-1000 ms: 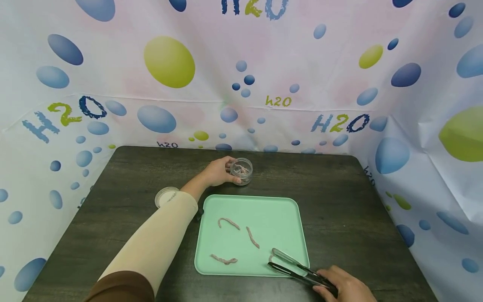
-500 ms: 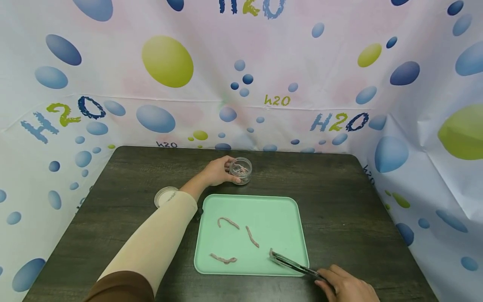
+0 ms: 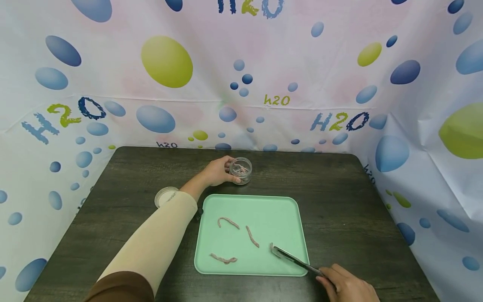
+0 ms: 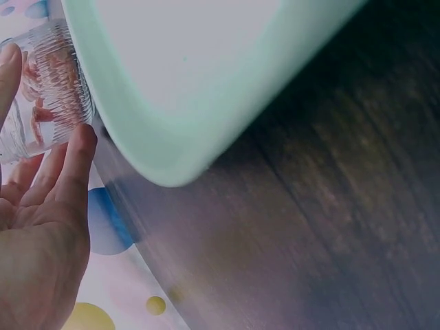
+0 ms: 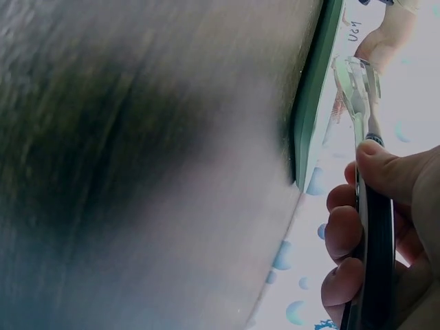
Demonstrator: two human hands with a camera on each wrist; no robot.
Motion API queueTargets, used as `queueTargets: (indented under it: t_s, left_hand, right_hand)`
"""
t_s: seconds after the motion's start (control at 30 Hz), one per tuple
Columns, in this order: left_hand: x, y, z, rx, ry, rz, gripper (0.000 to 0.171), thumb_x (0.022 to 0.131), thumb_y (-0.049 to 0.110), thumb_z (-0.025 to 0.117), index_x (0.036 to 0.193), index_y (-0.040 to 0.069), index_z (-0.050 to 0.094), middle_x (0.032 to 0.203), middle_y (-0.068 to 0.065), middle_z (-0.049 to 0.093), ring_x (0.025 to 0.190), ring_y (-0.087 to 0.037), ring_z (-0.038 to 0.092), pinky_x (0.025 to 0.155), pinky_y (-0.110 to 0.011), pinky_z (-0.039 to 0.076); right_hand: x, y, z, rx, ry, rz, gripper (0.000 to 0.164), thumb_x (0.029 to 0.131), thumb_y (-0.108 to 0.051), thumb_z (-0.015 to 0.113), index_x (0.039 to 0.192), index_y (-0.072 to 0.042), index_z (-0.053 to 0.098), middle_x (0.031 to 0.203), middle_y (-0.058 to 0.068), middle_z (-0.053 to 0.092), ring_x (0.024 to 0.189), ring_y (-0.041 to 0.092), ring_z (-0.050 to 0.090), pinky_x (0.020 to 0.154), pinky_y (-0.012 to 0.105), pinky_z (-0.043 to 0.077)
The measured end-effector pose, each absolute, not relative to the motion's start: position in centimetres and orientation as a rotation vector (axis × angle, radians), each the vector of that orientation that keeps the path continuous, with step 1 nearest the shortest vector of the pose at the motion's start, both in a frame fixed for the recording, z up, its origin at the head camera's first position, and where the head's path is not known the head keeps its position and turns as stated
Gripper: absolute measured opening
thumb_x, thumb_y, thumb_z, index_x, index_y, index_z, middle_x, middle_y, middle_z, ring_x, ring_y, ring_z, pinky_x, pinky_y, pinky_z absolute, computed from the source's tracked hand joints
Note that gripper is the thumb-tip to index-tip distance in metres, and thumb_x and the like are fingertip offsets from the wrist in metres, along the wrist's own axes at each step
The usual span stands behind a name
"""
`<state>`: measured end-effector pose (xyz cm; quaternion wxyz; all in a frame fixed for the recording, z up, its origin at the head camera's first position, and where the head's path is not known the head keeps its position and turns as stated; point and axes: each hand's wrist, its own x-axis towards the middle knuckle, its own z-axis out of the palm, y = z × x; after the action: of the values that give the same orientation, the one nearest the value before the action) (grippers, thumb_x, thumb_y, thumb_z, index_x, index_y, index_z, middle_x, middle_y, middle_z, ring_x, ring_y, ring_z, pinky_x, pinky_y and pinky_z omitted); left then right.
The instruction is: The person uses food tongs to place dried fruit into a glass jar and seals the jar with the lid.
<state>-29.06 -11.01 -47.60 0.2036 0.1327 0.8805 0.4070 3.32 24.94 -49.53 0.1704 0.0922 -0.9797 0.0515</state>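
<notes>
My left hand grips a clear jar behind the tray, with thumb and fingers round its side. Pinkish worm-like strips lie inside the jar, also seen through its ribbed wall in the left wrist view. At the front right, my right hand holds metal tongs with dark handles. The tongs are squeezed together over the tray, and a small pinkish strip shows at their tips. Several similar strips lie apart on the mint-green tray, among them a curved strip and a straighter strip.
A round clear lid lies on the dark wooden table, left of the tray and partly behind my left forearm. A patterned sheet hangs behind the table and at its sides.
The tongs, spread apart a second ago, have come together at the small strip. Their tips have risen slightly, and my right hand has shifted a little right. My left hand stays on the jar.
</notes>
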Motion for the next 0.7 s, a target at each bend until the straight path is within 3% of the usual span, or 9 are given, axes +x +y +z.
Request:
queueTargets:
  t_s: [0.7]
  left_hand:
    - [-29.0,-11.0,-47.6,0.388,2.48,1.1,0.087,0.093,0.032,0.089,0.164,0.012,0.042,0.164,-0.016,0.055,0.152,-0.034,0.055,0.124,-0.052,0.051]
  right_hand:
    - [0.3,22.0,-47.4,0.223,-2.72,0.374,0.022,0.079,-0.018,0.096,0.096,-0.021,0.083,0.076,-0.016,0.059,0.054,-0.009,0.037,0.046,0.018,0.03]
